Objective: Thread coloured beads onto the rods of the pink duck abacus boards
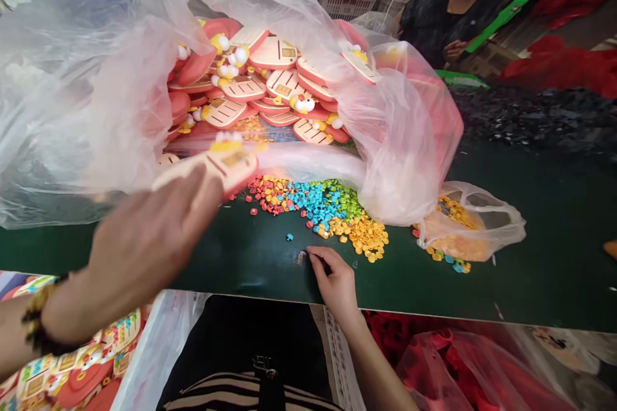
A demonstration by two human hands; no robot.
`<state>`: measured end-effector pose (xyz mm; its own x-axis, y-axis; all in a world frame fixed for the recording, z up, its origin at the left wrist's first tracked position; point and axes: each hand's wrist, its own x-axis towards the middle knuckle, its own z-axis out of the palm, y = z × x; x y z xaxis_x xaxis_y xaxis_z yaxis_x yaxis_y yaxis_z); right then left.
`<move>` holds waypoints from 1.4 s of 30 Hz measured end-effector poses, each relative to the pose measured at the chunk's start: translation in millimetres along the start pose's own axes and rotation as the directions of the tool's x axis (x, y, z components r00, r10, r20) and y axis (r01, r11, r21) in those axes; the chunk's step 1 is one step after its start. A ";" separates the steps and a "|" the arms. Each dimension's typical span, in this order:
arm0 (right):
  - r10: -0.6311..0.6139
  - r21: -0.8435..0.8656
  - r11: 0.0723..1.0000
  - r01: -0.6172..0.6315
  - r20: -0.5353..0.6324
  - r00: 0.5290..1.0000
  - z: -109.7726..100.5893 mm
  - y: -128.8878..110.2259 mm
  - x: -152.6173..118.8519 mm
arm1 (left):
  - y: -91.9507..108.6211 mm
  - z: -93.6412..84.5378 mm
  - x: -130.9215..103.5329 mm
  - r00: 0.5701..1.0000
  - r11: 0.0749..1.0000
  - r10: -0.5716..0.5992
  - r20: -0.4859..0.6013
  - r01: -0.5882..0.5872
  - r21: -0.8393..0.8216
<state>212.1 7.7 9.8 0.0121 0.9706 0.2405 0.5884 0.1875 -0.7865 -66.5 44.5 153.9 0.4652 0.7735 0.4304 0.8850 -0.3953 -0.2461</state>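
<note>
My left hand (144, 237), blurred by motion, grips a cream and red plastic toy panel (236, 170) with a yellow and white part on top. It is raised over the table in front of an opened plastic bag. Low on the dark green table, my right hand (339, 286) rests with thumb and forefinger closed together; whatever they pinch, if anything, is hidden. Just beyond it lie small plastic buttons in red, blue (311, 202), green and yellow (369, 237). Many similar toy panels (284, 83) with slots and bulging white eyes fill the bag (395, 141).
A small clear bag of yellow pieces (457, 237) sits to the right on the table (540, 218). Below the edge at left, finished-looking colourful panels (81, 372) lie in a bag; red parts (448, 366) are at right. A person (434, 26) is across the table.
</note>
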 end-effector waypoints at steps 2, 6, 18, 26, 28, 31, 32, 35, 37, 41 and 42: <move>-0.036 -0.036 0.999 0.037 0.032 0.999 5.2 -4.0 11.6 | 26.8 1.8 -36.3 0.993 0.995 0.102 0.056 -0.102 -0.009; -0.090 -0.262 0.956 0.135 0.175 0.980 21.9 -12.1 35.4 | 69.6 27.1 -78.6 0.967 0.984 0.179 0.180 -0.180 -0.010; -0.306 -0.372 0.659 0.653 0.661 0.685 81.4 -62.6 115.3 | 117.2 81.7 -96.8 0.992 0.928 0.127 -0.012 -0.123 -0.353; -0.330 -0.302 0.803 0.514 0.494 0.805 62.7 -39.4 112.1 | 64.7 89.7 -125.6 0.977 0.828 0.214 0.011 -0.175 -0.533; -0.348 -0.271 0.805 0.528 0.506 0.789 61.7 -36.3 111.5 | 67.8 93.6 -124.3 0.982 0.828 0.187 0.013 -0.151 -0.541; -0.342 -0.307 0.758 0.576 0.565 0.751 72.4 -42.0 114.7 | 82.9 96.9 -115.6 0.992 0.827 0.128 0.000 -0.107 -0.552; -0.330 -0.327 0.736 0.593 0.592 0.736 77.1 -45.6 116.4 | 88.0 97.0 -112.4 0.993 0.826 0.115 -0.007 -0.099 -0.555; -0.269 -0.403 0.673 0.621 0.649 0.712 85.1 -54.2 121.2 | 97.8 95.6 -106.9 0.997 0.825 0.076 -0.024 -0.076 -0.560; -0.228 -0.452 0.662 0.598 0.639 0.735 82.1 -53.8 124.4 | 99.7 94.7 -106.5 0.998 0.825 0.055 -0.019 -0.056 -0.563; -0.211 -0.417 0.796 0.438 0.487 0.847 57.6 -37.8 130.6 | 102.0 96.3 -104.6 0.999 0.821 0.039 -0.013 -0.039 -0.570; -0.225 -0.366 0.846 0.387 0.413 0.882 49.5 -33.0 130.5 | 103.5 97.7 -102.4 0.999 0.819 0.036 -0.018 -0.040 -0.572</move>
<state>154.2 135.7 39.0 -0.4556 0.8768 0.1537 0.7987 0.4789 -0.3643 -24.5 -27.2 -0.4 0.4975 0.7494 0.4369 0.7179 -0.6384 0.2776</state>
